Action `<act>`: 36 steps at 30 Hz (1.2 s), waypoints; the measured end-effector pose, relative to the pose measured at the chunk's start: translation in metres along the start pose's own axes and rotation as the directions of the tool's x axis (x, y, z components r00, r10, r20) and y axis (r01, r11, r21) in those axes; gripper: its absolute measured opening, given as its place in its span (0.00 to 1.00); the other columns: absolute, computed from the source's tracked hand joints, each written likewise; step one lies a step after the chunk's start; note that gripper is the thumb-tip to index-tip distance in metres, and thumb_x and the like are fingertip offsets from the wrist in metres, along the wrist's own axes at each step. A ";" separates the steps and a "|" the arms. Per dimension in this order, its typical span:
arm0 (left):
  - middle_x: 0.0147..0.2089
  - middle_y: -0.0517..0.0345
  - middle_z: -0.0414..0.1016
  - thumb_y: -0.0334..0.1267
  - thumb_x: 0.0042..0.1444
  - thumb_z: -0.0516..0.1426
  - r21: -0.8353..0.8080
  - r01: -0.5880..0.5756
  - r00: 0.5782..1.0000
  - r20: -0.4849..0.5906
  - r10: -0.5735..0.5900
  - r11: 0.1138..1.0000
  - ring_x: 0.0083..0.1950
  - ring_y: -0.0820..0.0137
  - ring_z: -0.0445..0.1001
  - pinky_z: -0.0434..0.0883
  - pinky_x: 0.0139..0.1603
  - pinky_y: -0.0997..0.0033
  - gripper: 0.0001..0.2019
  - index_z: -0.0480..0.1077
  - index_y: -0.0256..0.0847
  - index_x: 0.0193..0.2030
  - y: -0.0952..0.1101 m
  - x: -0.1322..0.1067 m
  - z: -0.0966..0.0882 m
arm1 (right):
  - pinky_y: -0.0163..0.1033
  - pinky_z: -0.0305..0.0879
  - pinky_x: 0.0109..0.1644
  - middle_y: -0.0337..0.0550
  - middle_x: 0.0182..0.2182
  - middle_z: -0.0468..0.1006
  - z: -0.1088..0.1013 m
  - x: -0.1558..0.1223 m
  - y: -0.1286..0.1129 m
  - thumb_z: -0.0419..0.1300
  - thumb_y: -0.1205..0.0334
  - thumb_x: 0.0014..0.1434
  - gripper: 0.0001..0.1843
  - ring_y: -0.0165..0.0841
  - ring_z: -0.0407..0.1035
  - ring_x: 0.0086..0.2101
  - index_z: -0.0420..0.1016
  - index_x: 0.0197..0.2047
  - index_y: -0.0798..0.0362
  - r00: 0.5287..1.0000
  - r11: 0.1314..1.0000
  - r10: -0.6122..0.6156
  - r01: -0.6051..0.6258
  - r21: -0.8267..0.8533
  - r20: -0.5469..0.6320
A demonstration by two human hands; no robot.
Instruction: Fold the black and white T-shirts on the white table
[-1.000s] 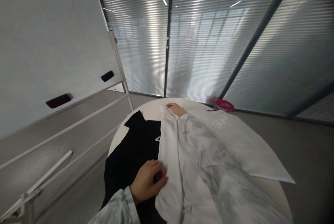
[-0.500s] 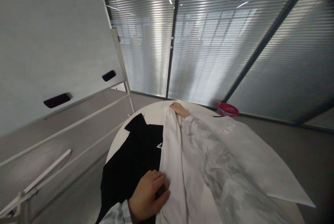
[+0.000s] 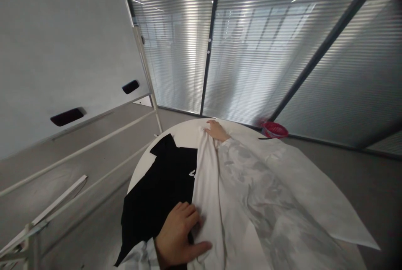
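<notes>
A black shirt [image 3: 157, 190] with a small white print lies on a round white table [image 3: 188, 133]. A white garment [image 3: 207, 186] lies in a long fold along the shirt's right side and covers part of it. My left hand [image 3: 180, 234] rests at the near end of this fold, thumb stretched out over the white cloth and apart from the fingers. At the far end, my right hand [image 3: 216, 131] lies by the garment's top edge with thumb and fingers apart. My right sleeve hides much of the cloth beneath it.
White cloth [image 3: 314, 194] spreads over the table's right side, its corner hanging past the edge. A red basket [image 3: 274, 129] stands on the floor behind. To the left is a whiteboard [image 3: 69, 52] on a white metal frame [image 3: 94, 148]; glass panels [image 3: 245, 60] with blinds stand behind.
My left thumb has spread away from the fingers over the white cloth. The fingers of my right hand have parted at the garment's far end. The clothes lie nearly as before.
</notes>
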State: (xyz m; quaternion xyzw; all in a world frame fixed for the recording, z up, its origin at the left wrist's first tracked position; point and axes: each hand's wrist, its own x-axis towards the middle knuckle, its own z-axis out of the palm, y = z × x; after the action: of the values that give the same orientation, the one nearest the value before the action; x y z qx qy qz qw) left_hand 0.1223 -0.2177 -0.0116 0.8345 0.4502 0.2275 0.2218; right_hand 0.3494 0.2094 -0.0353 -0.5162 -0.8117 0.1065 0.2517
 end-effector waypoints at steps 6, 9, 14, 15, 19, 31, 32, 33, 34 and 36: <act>0.51 0.45 0.76 0.61 0.59 0.66 -0.050 -0.147 0.988 -0.058 0.144 0.988 0.50 0.55 0.74 0.69 0.53 0.53 0.24 0.72 0.43 0.47 0.003 0.000 -0.008 | 0.55 0.51 0.79 0.53 0.72 0.69 -0.020 -0.061 -0.029 0.58 0.46 0.73 0.28 0.48 0.61 0.71 0.73 0.70 0.51 0.927 0.939 -0.300 0.329 -0.104 0.226; 0.51 0.45 0.77 0.61 0.61 0.64 -0.056 -0.192 0.981 -0.045 0.190 0.980 0.49 0.56 0.75 0.69 0.53 0.54 0.23 0.72 0.43 0.48 0.004 -0.001 -0.009 | 0.55 0.48 0.80 0.52 0.77 0.61 -0.016 -0.103 -0.042 0.49 0.39 0.77 0.36 0.47 0.55 0.75 0.64 0.77 0.51 0.896 0.928 -0.311 0.358 -0.100 0.316; 0.49 0.46 0.78 0.68 0.56 0.65 -0.063 -0.272 0.962 -0.007 0.272 0.960 0.47 0.56 0.75 0.68 0.54 0.52 0.29 0.72 0.44 0.48 0.004 -0.010 -0.008 | 0.60 0.40 0.81 0.52 0.81 0.48 -0.017 -0.130 -0.058 0.42 0.37 0.78 0.40 0.48 0.42 0.79 0.52 0.83 0.51 0.906 0.953 -0.201 0.268 -0.138 0.372; 0.49 0.47 0.78 0.69 0.54 0.65 -0.069 -0.291 0.957 -0.003 0.291 0.954 0.46 0.56 0.75 0.67 0.54 0.52 0.31 0.72 0.44 0.48 0.003 -0.014 -0.008 | 0.60 0.39 0.81 0.52 0.81 0.48 -0.020 -0.132 -0.062 0.42 0.36 0.78 0.41 0.48 0.42 0.79 0.51 0.83 0.51 0.908 0.961 -0.166 0.237 -0.146 0.384; 0.45 0.48 0.78 0.67 0.55 0.66 -0.065 -0.300 0.954 0.002 0.300 0.952 0.44 0.57 0.75 0.66 0.50 0.55 0.28 0.72 0.44 0.44 -0.004 -0.034 -0.007 | 0.60 0.40 0.81 0.52 0.82 0.45 -0.031 -0.165 -0.079 0.41 0.34 0.77 0.43 0.49 0.41 0.79 0.49 0.84 0.51 0.896 0.974 -0.116 0.187 -0.127 0.428; 0.38 0.55 0.80 0.49 0.73 0.59 -0.159 -0.062 0.998 0.002 0.063 0.985 0.42 0.64 0.77 0.67 0.50 0.61 0.14 0.74 0.44 0.38 -0.010 -0.045 -0.012 | 0.61 0.45 0.81 0.50 0.80 0.53 -0.091 -0.367 -0.131 0.53 0.40 0.77 0.38 0.44 0.49 0.78 0.53 0.82 0.45 0.920 0.965 -0.254 0.260 0.020 0.298; 0.38 0.56 0.80 0.50 0.74 0.58 -0.172 -0.013 1.000 -0.004 0.013 0.985 0.42 0.64 0.77 0.68 0.50 0.61 0.16 0.75 0.43 0.38 -0.010 -0.043 -0.012 | 0.60 0.45 0.81 0.50 0.80 0.54 -0.093 -0.385 -0.136 0.55 0.42 0.76 0.38 0.44 0.48 0.78 0.54 0.81 0.46 0.924 0.960 -0.279 0.279 0.039 0.262; 0.38 0.56 0.81 0.52 0.74 0.57 -0.181 0.036 0.999 -0.009 -0.038 0.983 0.42 0.64 0.77 0.68 0.49 0.62 0.17 0.75 0.43 0.37 -0.011 -0.042 -0.012 | 0.60 0.45 0.81 0.51 0.80 0.54 -0.095 -0.400 -0.141 0.57 0.44 0.75 0.38 0.44 0.48 0.78 0.55 0.81 0.46 0.926 0.953 -0.301 0.296 0.056 0.226; 0.38 0.56 0.81 0.53 0.74 0.56 -0.190 0.080 0.996 -0.011 -0.083 0.979 0.42 0.64 0.76 0.68 0.48 0.63 0.18 0.75 0.43 0.37 -0.011 -0.041 -0.012 | 0.60 0.45 0.81 0.51 0.79 0.56 -0.095 -0.414 -0.145 0.59 0.45 0.74 0.37 0.45 0.49 0.77 0.57 0.80 0.46 0.926 0.946 -0.323 0.315 0.075 0.194; 0.39 0.56 0.81 0.55 0.74 0.55 -0.208 0.142 0.989 -0.006 -0.146 0.968 0.42 0.64 0.76 0.69 0.47 0.64 0.20 0.76 0.43 0.38 -0.012 -0.041 -0.012 | 0.61 0.48 0.80 0.53 0.77 0.61 -0.096 -0.431 -0.151 0.62 0.45 0.72 0.37 0.46 0.54 0.75 0.60 0.78 0.46 0.916 0.927 -0.370 0.353 0.127 0.153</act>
State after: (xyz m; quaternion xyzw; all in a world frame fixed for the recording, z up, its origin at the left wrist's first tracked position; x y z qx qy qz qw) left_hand 0.0875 -0.2442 -0.0160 0.7696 0.4858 0.2651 0.3185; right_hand 0.4270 -0.2509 -0.0173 -0.3331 -0.9059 0.1419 0.2197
